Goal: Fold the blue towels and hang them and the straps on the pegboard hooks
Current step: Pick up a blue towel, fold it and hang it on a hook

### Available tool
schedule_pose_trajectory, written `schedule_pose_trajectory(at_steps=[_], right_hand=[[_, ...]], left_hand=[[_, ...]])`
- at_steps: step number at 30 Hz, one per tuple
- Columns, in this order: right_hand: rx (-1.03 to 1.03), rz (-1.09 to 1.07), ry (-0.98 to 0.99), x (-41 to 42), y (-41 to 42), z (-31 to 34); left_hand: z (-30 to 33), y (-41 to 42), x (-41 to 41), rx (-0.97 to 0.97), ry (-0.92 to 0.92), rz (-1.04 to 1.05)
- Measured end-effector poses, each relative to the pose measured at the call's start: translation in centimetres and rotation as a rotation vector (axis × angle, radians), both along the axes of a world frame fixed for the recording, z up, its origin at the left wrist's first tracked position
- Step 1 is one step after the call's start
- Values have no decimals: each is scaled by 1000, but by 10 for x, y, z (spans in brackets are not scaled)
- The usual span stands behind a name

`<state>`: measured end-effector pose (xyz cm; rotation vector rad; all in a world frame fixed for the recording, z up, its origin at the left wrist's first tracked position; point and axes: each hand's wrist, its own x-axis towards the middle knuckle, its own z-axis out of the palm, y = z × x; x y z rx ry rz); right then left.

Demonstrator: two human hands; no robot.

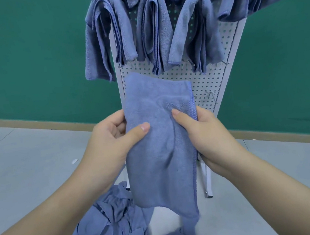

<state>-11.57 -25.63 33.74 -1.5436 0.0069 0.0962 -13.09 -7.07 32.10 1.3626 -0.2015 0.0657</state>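
Green wall behind pegboard (212, 83); my left hand (112, 140) and right hand (202, 131) each pinch a half-folded blue towel (159, 146); next, probably another fold, then the bare hook (211, 92) beyond my right hand.

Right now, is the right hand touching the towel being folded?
Touching. The head view shows the right hand pinching the held towel at its stitched right edge, thumb pressed on the front, while the left hand grips the opposite edge.
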Motion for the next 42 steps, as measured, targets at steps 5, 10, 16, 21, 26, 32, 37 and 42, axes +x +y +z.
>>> schedule_pose_trajectory(at_steps=[5,10,16,21,26,32,37,42], right_hand=[[99,-14,82,1,-2,3],[123,130,81,0,-4,8],[-42,283,-25,0,-15,8],[-37,236,-62,0,-18,5],[32,178,-110,-2,-19,6],[45,143,-114,-2,-21,7],[89,127,-130,-2,-24,10],[-2,42,-155,-1,-25,8]], left_hand=[[-4,-4,-1,89,44,7],[-2,-2,2,36,34,157],[4,2,4,-58,8,193],[2,1,3,-1,-7,206],[2,2,4,-8,-19,217],[1,-2,4,-2,-22,199],[1,-2,4,20,-55,190],[-3,1,5,124,-85,273]])
